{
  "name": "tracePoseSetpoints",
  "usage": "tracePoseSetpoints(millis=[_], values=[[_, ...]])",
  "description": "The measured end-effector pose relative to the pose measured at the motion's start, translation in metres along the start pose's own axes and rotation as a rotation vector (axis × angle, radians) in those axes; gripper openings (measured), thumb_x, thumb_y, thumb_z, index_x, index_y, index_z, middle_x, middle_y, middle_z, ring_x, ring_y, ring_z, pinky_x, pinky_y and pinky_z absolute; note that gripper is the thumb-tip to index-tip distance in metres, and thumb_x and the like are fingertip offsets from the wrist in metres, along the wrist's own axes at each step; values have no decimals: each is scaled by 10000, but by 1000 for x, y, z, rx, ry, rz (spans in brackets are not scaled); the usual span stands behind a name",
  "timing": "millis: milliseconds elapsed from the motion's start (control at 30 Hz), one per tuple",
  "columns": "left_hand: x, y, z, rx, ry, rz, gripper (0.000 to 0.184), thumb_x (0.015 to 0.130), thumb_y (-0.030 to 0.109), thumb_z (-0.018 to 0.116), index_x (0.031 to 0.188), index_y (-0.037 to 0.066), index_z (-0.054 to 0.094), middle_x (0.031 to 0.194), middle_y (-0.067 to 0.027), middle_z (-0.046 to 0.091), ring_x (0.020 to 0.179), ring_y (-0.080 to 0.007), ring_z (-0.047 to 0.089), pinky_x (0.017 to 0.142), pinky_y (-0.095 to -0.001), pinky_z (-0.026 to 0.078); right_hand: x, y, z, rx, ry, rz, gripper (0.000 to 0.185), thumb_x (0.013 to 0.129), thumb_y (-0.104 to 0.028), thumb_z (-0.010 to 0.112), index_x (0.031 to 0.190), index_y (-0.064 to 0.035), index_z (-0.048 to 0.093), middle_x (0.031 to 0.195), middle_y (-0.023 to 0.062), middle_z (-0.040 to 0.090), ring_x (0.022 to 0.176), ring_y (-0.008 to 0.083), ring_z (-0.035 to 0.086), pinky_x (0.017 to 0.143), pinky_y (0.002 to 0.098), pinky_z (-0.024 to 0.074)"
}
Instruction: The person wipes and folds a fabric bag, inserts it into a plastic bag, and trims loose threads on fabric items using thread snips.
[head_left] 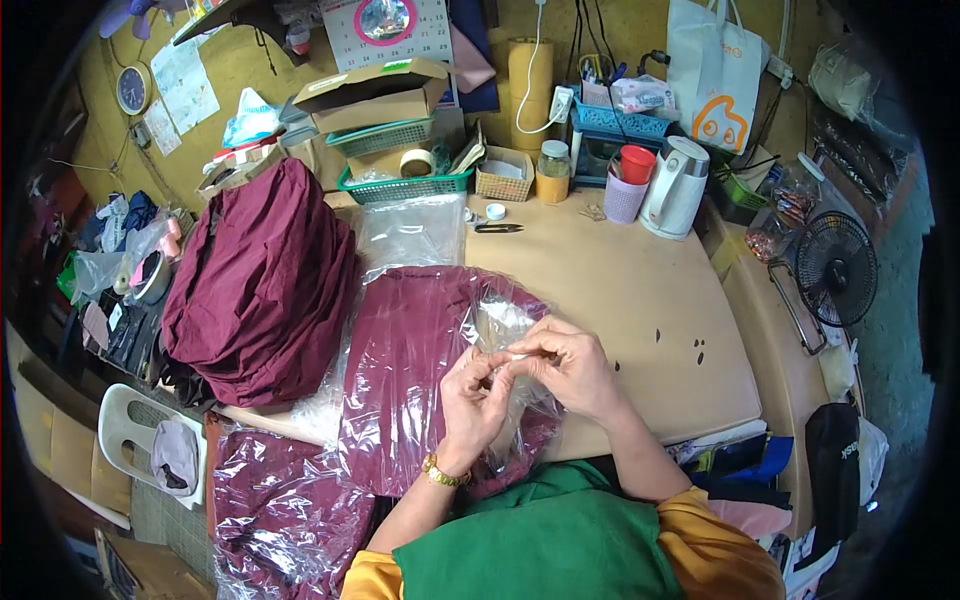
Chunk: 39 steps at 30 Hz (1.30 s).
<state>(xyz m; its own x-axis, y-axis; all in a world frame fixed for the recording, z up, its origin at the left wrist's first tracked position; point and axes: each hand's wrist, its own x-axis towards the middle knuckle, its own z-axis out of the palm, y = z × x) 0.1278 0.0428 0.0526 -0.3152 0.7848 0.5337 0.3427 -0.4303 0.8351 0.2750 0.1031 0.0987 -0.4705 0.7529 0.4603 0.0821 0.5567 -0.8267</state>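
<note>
My left hand, with a gold watch on its wrist, and my right hand meet at the fingertips. Both pinch a small whitish piece, too small to make out, over the bagged garment. Beneath them lies a maroon garment in a clear plastic bag, flat on the table's front edge. To its left rises a large heap of maroon cloth. Another bagged maroon garment is lower left, below the table edge. Behind the garment are empty clear bags, black snips and a small white roll.
The tan table extends right. Along its back stand a green basket, a glass jar, a purple cup and a white kettle. A black fan is at right, a white chair at left.
</note>
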Motion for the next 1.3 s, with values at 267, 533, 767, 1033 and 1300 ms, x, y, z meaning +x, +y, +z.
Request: tracePoseSetpoints(millis=[267,533,767,1033,1300], values=[[7,12,0,158,-47,84,205,756,88,741,922,-17,684,699,-100,514,612,-204,525,550,-313,420,-5,0,-1,-387,95,-300,95,804,82,660,878,34,697,819,87,621,744,173,644,630,313,515],[15,15,1,90,15,99,215,726,5,760,935,11,709,934,-77,582,655,-133,560,554,-252,480,-5,39,-12,602,-212,390,137,954,-130,631,878,-17,639,742,-12,578,638,84,514,546,231,389],[17,3,2,116,-70,363,257,755,8,795,990,101,749,932,-72,608,729,-163,624,572,-282,513,-6,43,-13,901,-200,524,166,967,-174,637,924,-14,643,761,-23,601,564,24,435,512,174,358],[25,21,4,227,26,352,144,777,-16,760,843,38,644,869,-86,595,700,-206,588,558,-306,481,7,37,-32,108,80,212,124,975,-69,585,943,0,682,772,12,619,619,59,512,568,221,422],[28,7,-62,657,-72,66,478,914,223,634,1323,32,475,1380,-191,493,1317,-398,427,1096,-497,315,-4,22,-73,250,432,213,168,982,-113,588,855,-10,628,771,32,566,744,105,562,691,295,481]])
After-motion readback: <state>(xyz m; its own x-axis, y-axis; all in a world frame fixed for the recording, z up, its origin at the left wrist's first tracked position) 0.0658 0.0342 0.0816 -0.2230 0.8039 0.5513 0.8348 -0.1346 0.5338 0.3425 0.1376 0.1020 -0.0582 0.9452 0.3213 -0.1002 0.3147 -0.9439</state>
